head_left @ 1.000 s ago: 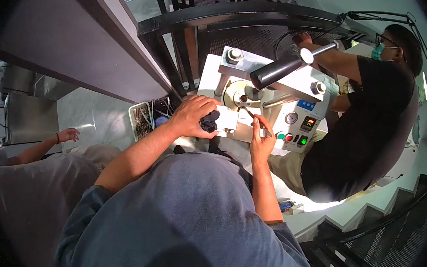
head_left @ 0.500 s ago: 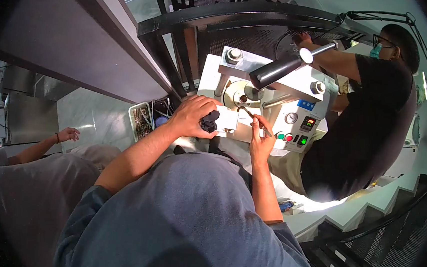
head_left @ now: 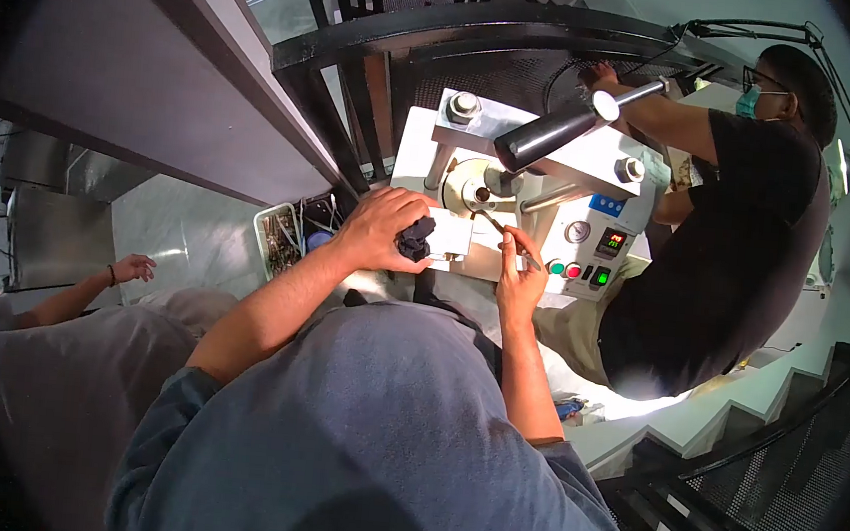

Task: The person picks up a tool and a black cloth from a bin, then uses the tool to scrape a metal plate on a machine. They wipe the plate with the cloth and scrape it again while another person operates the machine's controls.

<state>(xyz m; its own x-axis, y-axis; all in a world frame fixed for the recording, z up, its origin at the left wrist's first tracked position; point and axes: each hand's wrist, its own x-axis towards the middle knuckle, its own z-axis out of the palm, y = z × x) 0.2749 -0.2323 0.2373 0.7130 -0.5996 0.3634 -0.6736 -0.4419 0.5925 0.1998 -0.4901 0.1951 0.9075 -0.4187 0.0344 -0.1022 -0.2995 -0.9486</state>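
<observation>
1. The wearer's shirt [head_left: 376, 381] was a dusty blue-grey, soft and matt, with a plain surface across the visible back and shoulders.
2. Soft creases ran through its cloth toward the right side, and a broad dark shadow lay over its lower middle.
3. The left sleeve [head_left: 171, 425] was short, loose and wrinkled, in matching blue-grey.
4. The right sleeve [head_left: 574, 467] was short too, looking darker in shade.
5. Both forearms [head_left: 277, 304], the left hand [head_left: 383, 227] and the right hand [head_left: 520, 285] were bare.
</observation>
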